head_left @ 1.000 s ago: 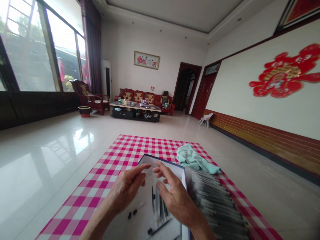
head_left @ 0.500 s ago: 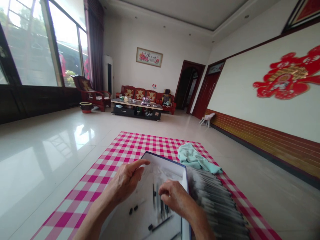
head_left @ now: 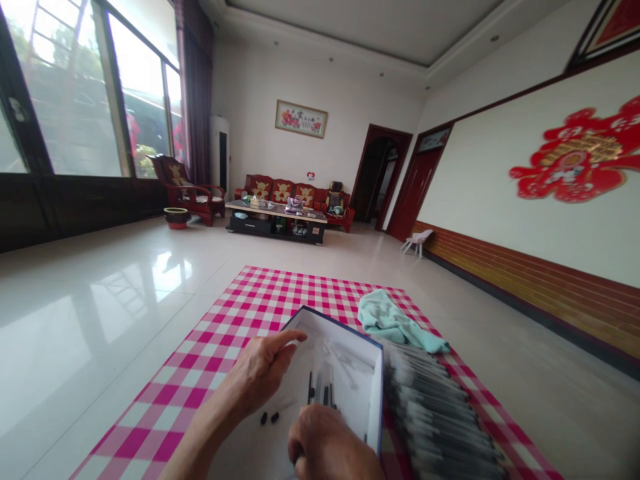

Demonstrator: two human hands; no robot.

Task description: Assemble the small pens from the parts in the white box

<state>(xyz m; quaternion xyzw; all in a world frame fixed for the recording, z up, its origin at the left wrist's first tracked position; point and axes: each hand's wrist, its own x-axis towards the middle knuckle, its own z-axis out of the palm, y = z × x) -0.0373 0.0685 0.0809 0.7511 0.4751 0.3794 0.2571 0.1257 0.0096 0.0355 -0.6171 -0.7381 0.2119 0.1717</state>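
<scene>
right hand (head_left: 325,447) is curled and low in the box, right by the pens, cut off by the bottom of the shot, so i can't tell if it's actually gripping anything. left hand (head_left: 257,373) is open with the fingers stretched out, holding nothing i can see, just over the box's left side. the black pens (head_left: 323,387) sit in a small bunch inside the white box (head_left: 360,373), which has a dark blue rim. two little black caps (head_left: 269,418) lie on the box floor, near the left hand. right next to the box there's a long blurry row of grey packets (head_left: 435,407), with a teal towel (head_left: 395,323) bunched up past them. all of it is on a pink checked cloth (head_left: 200,380) on a shiny tile floor (head_left: 90,300). way back there's a coffee table (head_left: 275,223) in front of a red sofa (head_left: 280,193).
</scene>
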